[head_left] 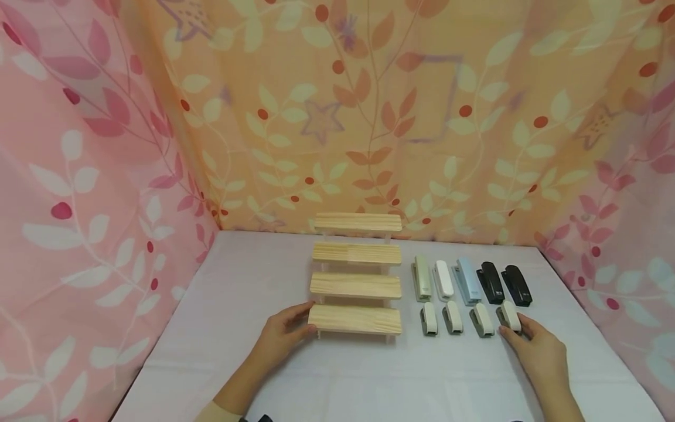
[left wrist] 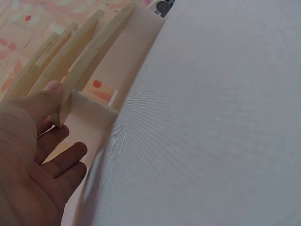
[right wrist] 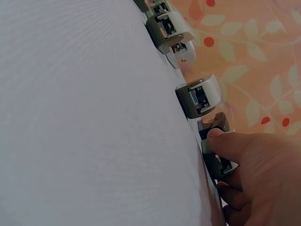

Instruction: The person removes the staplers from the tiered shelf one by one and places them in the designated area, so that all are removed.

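A small wooden step shelf (head_left: 354, 319) with four slats on white supports stands mid-table. My left hand (head_left: 282, 335) pinches the left end of its lowest slat (left wrist: 89, 59), thumb on top and forefinger beneath. At the front right of the stapler rows, my right hand (head_left: 543, 349) grips the rightmost small white stapler (head_left: 508, 315) between thumb and fingers. In the right wrist view the thumb lies across that stapler (right wrist: 217, 160), and the fingers are partly hidden behind it. Another small white stapler (right wrist: 200, 96) is just beside it.
Right of the shelf lie larger staplers in the back row: green (head_left: 422, 278), white (head_left: 444, 280), light blue (head_left: 467, 281) and two black, one the far-right stapler (head_left: 517, 285). Three more small white staplers (head_left: 429, 319) line the front. Patterned curtains (head_left: 337, 117) enclose the white table (head_left: 237, 281).
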Motion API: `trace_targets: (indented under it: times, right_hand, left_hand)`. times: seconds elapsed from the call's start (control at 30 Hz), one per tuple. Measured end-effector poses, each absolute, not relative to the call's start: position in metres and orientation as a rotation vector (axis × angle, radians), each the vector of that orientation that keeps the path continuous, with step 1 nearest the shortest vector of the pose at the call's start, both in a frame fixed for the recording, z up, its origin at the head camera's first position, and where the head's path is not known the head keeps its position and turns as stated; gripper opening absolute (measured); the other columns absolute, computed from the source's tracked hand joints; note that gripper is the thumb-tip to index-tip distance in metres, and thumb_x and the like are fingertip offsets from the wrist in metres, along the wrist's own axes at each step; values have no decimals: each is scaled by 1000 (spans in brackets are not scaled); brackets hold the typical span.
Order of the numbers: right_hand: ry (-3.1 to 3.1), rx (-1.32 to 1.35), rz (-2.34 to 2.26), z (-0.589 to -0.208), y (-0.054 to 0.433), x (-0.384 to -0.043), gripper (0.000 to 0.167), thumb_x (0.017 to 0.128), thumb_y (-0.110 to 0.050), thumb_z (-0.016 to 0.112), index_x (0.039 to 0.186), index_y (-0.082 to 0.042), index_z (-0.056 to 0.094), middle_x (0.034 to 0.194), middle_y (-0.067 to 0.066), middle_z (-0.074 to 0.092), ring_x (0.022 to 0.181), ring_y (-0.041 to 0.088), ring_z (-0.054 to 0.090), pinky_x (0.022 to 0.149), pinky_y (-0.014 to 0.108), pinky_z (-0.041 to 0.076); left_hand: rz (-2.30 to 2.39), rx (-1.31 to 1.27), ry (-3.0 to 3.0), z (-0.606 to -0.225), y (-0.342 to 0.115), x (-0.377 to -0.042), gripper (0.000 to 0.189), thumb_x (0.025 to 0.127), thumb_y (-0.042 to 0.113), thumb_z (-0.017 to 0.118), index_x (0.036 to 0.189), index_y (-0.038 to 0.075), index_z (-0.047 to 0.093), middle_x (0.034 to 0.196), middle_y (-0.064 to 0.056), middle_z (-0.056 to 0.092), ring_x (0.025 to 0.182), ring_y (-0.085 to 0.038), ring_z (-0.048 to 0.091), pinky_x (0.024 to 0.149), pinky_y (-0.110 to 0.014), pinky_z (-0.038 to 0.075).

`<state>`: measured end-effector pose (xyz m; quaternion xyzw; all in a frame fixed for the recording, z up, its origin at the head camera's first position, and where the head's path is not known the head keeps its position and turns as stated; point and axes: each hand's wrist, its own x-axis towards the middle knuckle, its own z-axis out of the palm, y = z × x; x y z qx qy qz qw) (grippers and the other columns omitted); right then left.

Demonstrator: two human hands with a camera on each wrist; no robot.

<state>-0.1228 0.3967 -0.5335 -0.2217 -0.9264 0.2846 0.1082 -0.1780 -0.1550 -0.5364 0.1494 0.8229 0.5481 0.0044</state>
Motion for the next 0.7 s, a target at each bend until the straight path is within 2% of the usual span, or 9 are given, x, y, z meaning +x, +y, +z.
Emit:
trace_targets:
  times: [0.2, 0.3, 0.4, 0.5, 0.7]
  right_hand:
    - [-2694, -696, 966, -518, 401, -119, 84, 96, -55, 67, 151, 4, 43, 143, 26, 54, 141, 54, 39, 110, 73, 32]
    - [-2642, -707, 1044, -509, 402, -118, 84, 98, -56, 64, 154, 2, 40, 146, 25, 53, 143, 50, 39, 110, 70, 35]
    - [-2593, -666, 1070, -501, 400, -119, 81, 99, -56, 61, 155, -2, 41, 145, 23, 55, 145, 46, 38, 111, 68, 35]
    - [-2572, -590, 1048, -493, 399, -118, 75, 100, -53, 61, 154, -4, 44, 143, 22, 57, 147, 45, 35, 114, 68, 31]
    - [-2629, -392, 927, -472, 398, -117, 64, 103, -47, 59, 149, -4, 50, 139, 26, 59, 142, 51, 38, 110, 74, 29]
  left_hand:
    - [1685, 529, 2571, -537, -154, -180, 58, 85, 42, 80, 139, 27, 63, 138, 9, 65, 134, -18, 58, 115, -43, 45]
    - [1636, 570, 2575, -535, -155, -181, 59, 87, 45, 78, 141, 26, 62, 141, 8, 63, 136, -20, 56, 115, -44, 44]
    - [1586, 581, 2612, -532, -157, -182, 59, 87, 47, 77, 140, 26, 62, 141, 7, 63, 136, -22, 57, 114, -47, 45]
    - [1558, 554, 2627, -527, -161, -183, 56, 87, 48, 77, 137, 27, 65, 140, 7, 64, 135, -23, 58, 114, -49, 46]
    - [1490, 541, 2635, -514, -167, -184, 50, 88, 46, 78, 133, 26, 68, 136, 8, 67, 133, -23, 59, 113, -48, 47]
